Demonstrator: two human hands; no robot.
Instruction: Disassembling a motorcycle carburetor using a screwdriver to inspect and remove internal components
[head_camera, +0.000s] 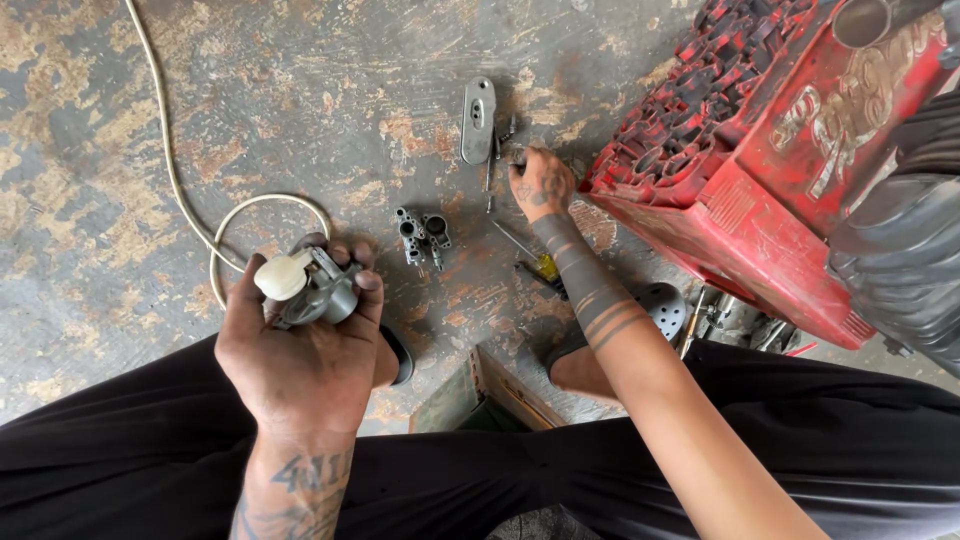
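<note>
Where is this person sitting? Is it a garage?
Probably a repair workshop or garage floor. The person sits on stained, worn concrete beside a red engine machine. The left hand holds a small metal engine part, and the right hand reaches among loose metal parts.

A repair workshop floor, this: stained, worn concrete (300, 90) underfoot, small metal engine parts (423, 236) and a screwdriver (530, 255) scattered across it, a grimy red machine housing (760, 150) alongside, a pale hose (180, 190) trailing through.
</note>
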